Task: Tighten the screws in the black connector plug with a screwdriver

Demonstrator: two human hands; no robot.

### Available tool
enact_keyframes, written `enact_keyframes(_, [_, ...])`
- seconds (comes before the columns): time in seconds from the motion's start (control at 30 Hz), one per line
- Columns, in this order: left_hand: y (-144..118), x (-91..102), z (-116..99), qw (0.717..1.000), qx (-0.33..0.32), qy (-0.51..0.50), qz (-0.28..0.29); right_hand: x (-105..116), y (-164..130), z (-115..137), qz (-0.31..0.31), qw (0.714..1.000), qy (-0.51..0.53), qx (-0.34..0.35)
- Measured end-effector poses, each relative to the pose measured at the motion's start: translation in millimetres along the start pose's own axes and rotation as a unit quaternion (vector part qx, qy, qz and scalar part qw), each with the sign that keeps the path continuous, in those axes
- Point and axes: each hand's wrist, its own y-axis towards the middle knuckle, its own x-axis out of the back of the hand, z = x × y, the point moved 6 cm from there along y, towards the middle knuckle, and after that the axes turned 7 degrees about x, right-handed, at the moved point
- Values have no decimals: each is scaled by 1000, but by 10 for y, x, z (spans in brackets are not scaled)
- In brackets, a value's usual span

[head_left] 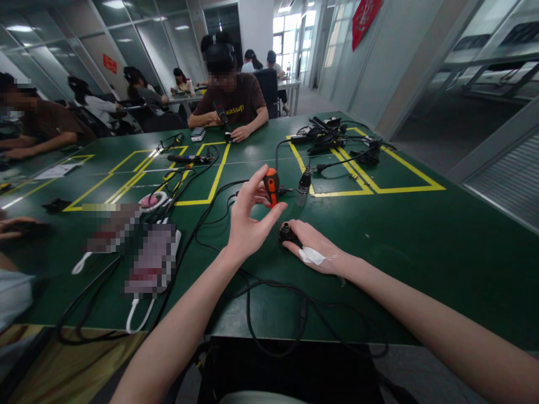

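Head view. Item: orange-handled screwdriver (272,187), pinched upright between the thumb and fingertips of our left hand (248,221), shaft pointing down toward the piece below, seemingly so the tip can meet it squarely.

Item: small black connector (286,233), at five o'clock from the screwdriver, resting on the green table (421,235). Our right hand (314,247) closes its fingertips on it, pressing it flat, apparently to steady it.

Item: grey plug (304,186), at three o'clock from the screwdriver, near but untouched. Black cables (252,297) trail at six o'clock.
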Motion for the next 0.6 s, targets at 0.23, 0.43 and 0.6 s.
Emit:
enact_keyframes(0.23, [-22, -22, -36, 999, 1, -15, 28, -2, -4, -5, -7, 1000, 7, 10])
enact_keyframes(0.43, [-11, -15, -71, 999, -20, 17, 22, 11, -4, 4, 0, 1000, 12, 5])
enact_keyframes(0.6, [-10, 1, -40, 1000, -23, 9, 0, 10, -3, 11, -5, 1000, 8, 9])
